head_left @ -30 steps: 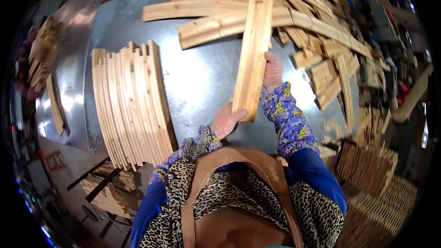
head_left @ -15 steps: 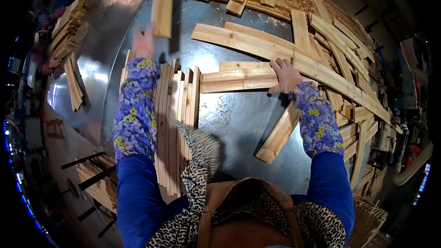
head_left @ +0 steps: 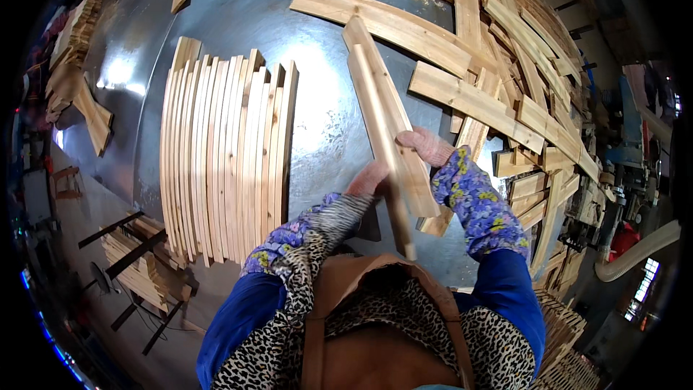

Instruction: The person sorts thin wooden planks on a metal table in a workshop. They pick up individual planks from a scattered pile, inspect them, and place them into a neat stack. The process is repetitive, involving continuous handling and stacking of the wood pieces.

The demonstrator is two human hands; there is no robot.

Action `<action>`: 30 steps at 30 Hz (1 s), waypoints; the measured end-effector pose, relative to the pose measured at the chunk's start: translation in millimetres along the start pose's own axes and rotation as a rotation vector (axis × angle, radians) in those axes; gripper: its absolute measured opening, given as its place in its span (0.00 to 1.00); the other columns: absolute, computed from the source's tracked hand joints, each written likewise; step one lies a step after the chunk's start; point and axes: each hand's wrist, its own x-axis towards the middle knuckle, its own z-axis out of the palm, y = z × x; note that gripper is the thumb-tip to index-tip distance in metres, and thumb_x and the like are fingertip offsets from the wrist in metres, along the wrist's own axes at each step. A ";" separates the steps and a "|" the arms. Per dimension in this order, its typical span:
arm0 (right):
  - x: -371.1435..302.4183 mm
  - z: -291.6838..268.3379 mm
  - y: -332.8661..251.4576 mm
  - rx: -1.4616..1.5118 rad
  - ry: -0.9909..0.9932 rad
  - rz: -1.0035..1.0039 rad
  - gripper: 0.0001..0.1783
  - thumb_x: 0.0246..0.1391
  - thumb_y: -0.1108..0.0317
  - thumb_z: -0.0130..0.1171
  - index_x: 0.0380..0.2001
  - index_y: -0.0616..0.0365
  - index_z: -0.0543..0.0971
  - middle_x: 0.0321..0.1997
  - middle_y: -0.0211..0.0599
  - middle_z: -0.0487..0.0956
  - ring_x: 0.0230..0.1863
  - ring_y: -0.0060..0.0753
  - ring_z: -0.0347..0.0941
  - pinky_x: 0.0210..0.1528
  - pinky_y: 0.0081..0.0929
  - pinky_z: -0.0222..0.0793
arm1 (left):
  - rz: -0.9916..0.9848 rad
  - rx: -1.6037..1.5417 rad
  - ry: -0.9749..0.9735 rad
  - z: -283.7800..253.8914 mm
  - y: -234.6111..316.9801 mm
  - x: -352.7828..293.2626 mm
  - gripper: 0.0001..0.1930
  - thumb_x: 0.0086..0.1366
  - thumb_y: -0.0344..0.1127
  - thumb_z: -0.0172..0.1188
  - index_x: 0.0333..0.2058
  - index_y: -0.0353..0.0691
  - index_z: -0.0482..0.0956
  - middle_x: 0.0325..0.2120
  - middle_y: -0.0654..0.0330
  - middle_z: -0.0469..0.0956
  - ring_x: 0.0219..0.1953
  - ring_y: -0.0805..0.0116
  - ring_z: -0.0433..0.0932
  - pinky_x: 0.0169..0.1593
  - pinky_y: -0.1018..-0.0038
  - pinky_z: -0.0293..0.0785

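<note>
Left hand point(head_left: 369, 177) and right hand point(head_left: 427, 146), both gloved, are closed around two long wooden slats point(head_left: 382, 123) held together, angled up over the metal table point(head_left: 238, 7). Judgement: square their ends flush, then lay them parallel beside the slat stack point(head_left: 227, 155), clear of the loose offcuts point(head_left: 520, 87).

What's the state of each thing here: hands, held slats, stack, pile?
Left hand: gripping the held slats from the left.
Right hand: gripping them from the right.
Held slats: two, lifted, pressed together, pointing away from the person.
Slat stack: on edge, packed side by side on the metal table.
Loose pile: flat, crisscrossed, unsorted.
</note>
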 end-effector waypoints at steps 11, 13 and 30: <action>94.1 217.9 46.0 -0.767 -0.016 -0.334 0.17 0.74 0.63 0.52 0.54 0.58 0.84 0.52 0.53 0.87 0.53 0.54 0.85 0.56 0.47 0.83 | 0.120 1.418 0.546 -73.9 115.3 -55.0 0.41 0.68 0.57 0.65 0.71 0.35 0.73 0.61 0.43 0.80 0.64 0.45 0.78 0.71 0.52 0.71; 82.7 281.9 29.7 -0.603 -0.188 -0.134 0.17 0.70 0.57 0.61 0.42 0.61 0.88 0.45 0.50 0.88 0.45 0.50 0.86 0.52 0.45 0.84 | 0.380 1.522 0.436 -94.5 125.7 -70.7 0.35 0.69 0.55 0.63 0.65 0.34 0.77 0.60 0.45 0.79 0.66 0.45 0.75 0.72 0.48 0.67; -3.8 -66.1 -111.9 -0.720 0.514 -0.083 0.31 0.69 0.42 0.57 0.61 0.54 0.84 0.56 0.59 0.85 0.62 0.55 0.82 0.69 0.46 0.74 | 0.072 0.436 0.100 29.7 27.5 12.5 0.30 0.73 0.47 0.66 0.64 0.29 0.76 0.64 0.41 0.79 0.64 0.46 0.79 0.66 0.55 0.75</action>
